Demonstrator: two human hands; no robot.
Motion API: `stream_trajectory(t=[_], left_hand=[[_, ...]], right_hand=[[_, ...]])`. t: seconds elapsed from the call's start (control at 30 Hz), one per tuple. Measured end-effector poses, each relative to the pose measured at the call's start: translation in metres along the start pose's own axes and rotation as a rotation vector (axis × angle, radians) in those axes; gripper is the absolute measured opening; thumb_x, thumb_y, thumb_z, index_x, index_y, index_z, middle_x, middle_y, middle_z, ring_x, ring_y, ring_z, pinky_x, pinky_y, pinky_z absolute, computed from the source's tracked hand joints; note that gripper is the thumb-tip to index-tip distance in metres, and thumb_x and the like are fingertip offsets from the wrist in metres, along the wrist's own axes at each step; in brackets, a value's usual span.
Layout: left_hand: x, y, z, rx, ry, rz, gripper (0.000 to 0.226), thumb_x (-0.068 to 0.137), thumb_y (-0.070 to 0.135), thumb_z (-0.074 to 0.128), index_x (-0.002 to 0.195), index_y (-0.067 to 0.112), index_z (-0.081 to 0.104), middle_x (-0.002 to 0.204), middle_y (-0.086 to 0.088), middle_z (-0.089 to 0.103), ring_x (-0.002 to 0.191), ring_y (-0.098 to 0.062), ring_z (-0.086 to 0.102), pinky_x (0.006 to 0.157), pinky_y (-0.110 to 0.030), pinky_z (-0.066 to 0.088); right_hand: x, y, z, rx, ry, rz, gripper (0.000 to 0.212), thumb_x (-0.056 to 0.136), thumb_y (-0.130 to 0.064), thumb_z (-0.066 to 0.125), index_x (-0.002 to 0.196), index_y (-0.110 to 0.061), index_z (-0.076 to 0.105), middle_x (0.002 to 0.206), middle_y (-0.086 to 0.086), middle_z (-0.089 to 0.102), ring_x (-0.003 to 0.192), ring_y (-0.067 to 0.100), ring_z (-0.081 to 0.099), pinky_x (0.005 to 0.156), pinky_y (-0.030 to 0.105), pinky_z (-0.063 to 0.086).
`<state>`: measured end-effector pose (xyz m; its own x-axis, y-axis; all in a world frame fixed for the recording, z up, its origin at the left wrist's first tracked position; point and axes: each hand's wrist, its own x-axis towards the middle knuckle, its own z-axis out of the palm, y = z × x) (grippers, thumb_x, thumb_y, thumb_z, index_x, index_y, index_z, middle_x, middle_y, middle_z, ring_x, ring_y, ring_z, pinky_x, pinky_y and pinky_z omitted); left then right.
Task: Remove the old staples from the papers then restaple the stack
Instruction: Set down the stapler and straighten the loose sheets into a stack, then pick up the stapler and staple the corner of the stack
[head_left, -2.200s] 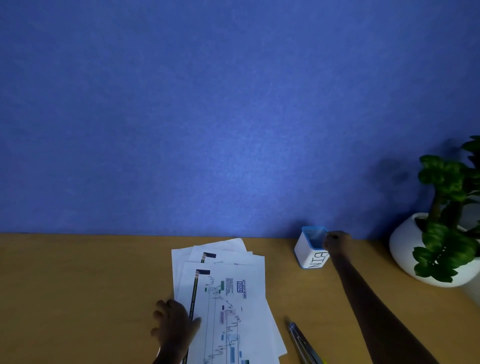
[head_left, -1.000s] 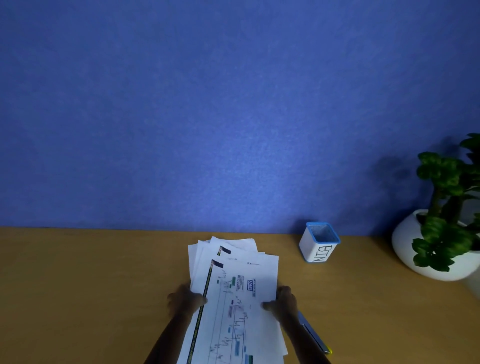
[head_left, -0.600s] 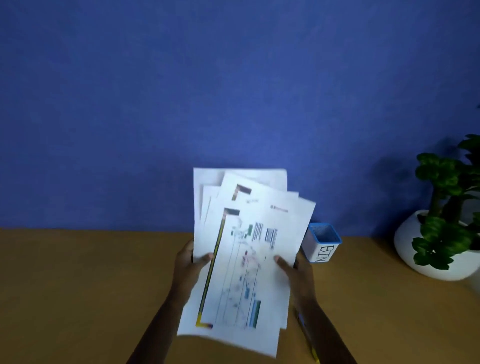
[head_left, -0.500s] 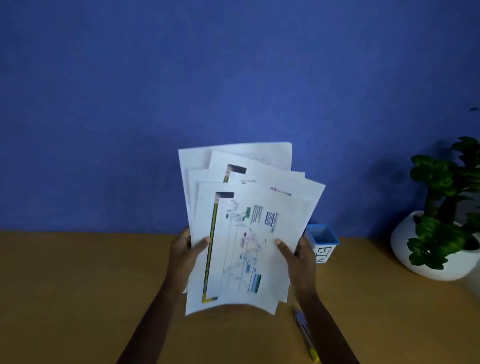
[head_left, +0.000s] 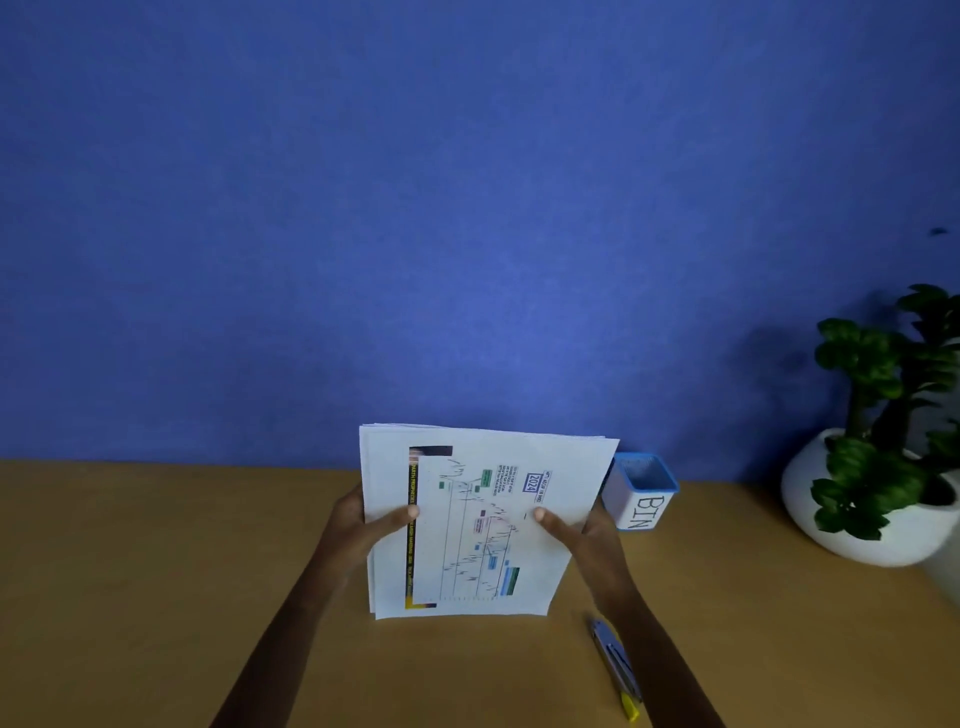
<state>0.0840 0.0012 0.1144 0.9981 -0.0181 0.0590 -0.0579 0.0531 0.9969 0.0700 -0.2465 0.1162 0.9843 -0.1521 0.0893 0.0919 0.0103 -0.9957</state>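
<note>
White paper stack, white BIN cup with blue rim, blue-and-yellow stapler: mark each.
White paper stack (head_left: 480, 525), head view, top sheet's chart.
White BIN cup with blue rim (head_left: 645, 512), head view, lettered front wall.
Blue-and-yellow stapler (head_left: 615, 665), head view, mid body.

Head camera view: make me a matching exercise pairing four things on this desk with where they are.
Things:
1. white paper stack printed with a chart
2. small white box with blue rim marked BIN
3. grey and yellow stapler
4. round white pot with green plant

Places:
A. far right of the desk
B. held between both hands
C. just right of the papers
D. flat on the desk, near edge

Pairs: 1-B, 2-C, 3-D, 4-A
</note>
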Motion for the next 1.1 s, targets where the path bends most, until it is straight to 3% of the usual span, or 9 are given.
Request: stream_trajectory(t=[0.1,0.2,0.37,0.43,0.7,0.9,1.03,1.1], left_hand=[[-0.003,-0.005,0.007,-0.036,0.031,-0.031,0.030,0.077,0.001,0.069,0.090,0.028,0.065,0.091,0.008,0.072,0.085,-0.007,0.069,0.069,-0.020,0.054],[-0.004,-0.007,0.018,-0.062,0.106,-0.006,0.036,0.076,-0.002,0.069,0.080,0.033,0.065,0.070,0.022,0.073,0.072,0.005,0.069,0.061,-0.011,0.053],[-0.012,-0.015,0.026,-0.082,0.113,0.006,0.037,0.077,-0.002,0.068,0.082,0.035,0.064,0.078,0.022,0.071,0.072,0.005,0.068,0.058,-0.009,0.054],[-0.015,-0.017,0.022,-0.079,0.098,0.006,0.037,0.076,-0.004,0.068,0.085,0.032,0.064,0.072,0.023,0.073,0.072,0.006,0.069,0.059,-0.008,0.053],[-0.005,-0.002,0.008,-0.061,0.021,0.002,0.026,0.078,0.000,0.067,0.089,0.024,0.067,0.085,0.010,0.075,0.080,-0.010,0.071,0.066,-0.022,0.056],[-0.005,-0.012,0.017,-0.013,0.039,0.033,0.033,0.078,0.002,0.068,0.082,0.035,0.066,0.072,0.023,0.074,0.074,0.004,0.070,0.059,-0.011,0.055],[-0.005,-0.015,0.020,-0.004,0.065,0.074,0.034,0.082,0.002,0.063,0.084,0.036,0.063,0.073,0.034,0.070,0.075,0.013,0.066,0.059,-0.003,0.050],[-0.004,-0.015,0.022,-0.004,0.089,0.091,0.034,0.083,0.002,0.063,0.084,0.037,0.063,0.071,0.034,0.070,0.074,0.011,0.067,0.058,-0.002,0.049]], right_hand=[[-0.005,0.008,0.007,-0.021,-0.013,0.007,0.029,0.081,0.001,0.066,0.085,-0.027,0.062,0.078,-0.020,0.072,0.072,-0.004,0.071,0.054,0.011,0.054],[-0.007,0.010,0.014,-0.029,-0.015,-0.007,0.030,0.083,0.000,0.064,0.091,-0.028,0.059,0.087,-0.016,0.069,0.073,-0.004,0.071,0.054,0.010,0.053],[-0.011,0.018,0.014,-0.032,0.007,0.031,0.031,0.084,-0.001,0.063,0.099,-0.026,0.054,0.098,-0.003,0.067,0.075,0.005,0.071,0.057,0.015,0.057],[-0.012,0.019,0.010,-0.054,0.032,0.016,0.031,0.085,0.000,0.061,0.095,-0.029,0.055,0.096,-0.005,0.067,0.075,0.002,0.069,0.058,0.012,0.055],[-0.008,0.013,0.004,-0.048,0.054,-0.074,0.032,0.086,0.002,0.060,0.095,-0.029,0.057,0.101,-0.007,0.069,0.086,0.006,0.070,0.065,0.017,0.058],[-0.005,0.015,0.004,-0.037,0.045,-0.074,0.031,0.087,0.004,0.057,0.093,-0.026,0.061,0.096,-0.007,0.071,0.079,0.003,0.071,0.062,0.015,0.057],[-0.001,0.024,-0.010,-0.246,-0.013,0.053,0.018,0.086,0.003,0.058,0.092,-0.013,0.062,0.107,0.015,0.069,0.082,0.011,0.067,0.065,0.012,0.055],[-0.001,0.032,-0.025,-0.525,-0.017,0.160,0.019,0.085,0.001,0.060,0.104,-0.002,0.062,0.116,0.020,0.065,0.096,0.024,0.064,0.075,0.022,0.054]])
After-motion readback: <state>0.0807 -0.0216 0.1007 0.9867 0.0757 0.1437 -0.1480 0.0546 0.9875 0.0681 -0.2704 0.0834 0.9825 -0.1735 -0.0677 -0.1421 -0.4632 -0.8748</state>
